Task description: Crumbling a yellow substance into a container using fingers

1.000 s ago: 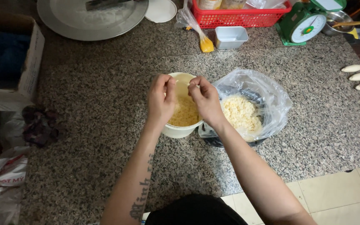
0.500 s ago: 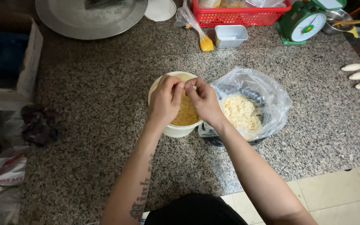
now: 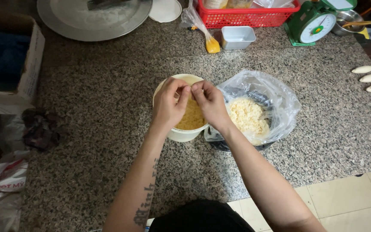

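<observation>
My left hand [image 3: 168, 105] and my right hand [image 3: 211, 103] meet fingertip to fingertip over a cream round bowl [image 3: 181, 135]. Inside it lies yellow crumbly filling [image 3: 193, 118]. Both hands pinch a small lump between thumbs and fingers; the lump itself is mostly hidden. Just right of the bowl, touching it, a clear plastic bag [image 3: 275, 94] lines a dark bowl [image 3: 220, 145]. That bag holds a paler crumbly mass [image 3: 247, 116]. All of it rests on a speckled granite counter [image 3: 99, 129].
At the back are a round metal tray [image 3: 65, 21], a white lid [image 3: 165, 9], a red basket [image 3: 245, 17], a small grey tin [image 3: 237, 38] and a green scale [image 3: 312, 25]. Pale shaped dough pieces [image 3: 370, 78] line the right edge. A cardboard box [image 3: 31, 68] and dark cloth [image 3: 41, 129] sit left.
My two hands have drawn closer together over the cream bowl until their fingertips touch. Bowl and bag have stayed in place.
</observation>
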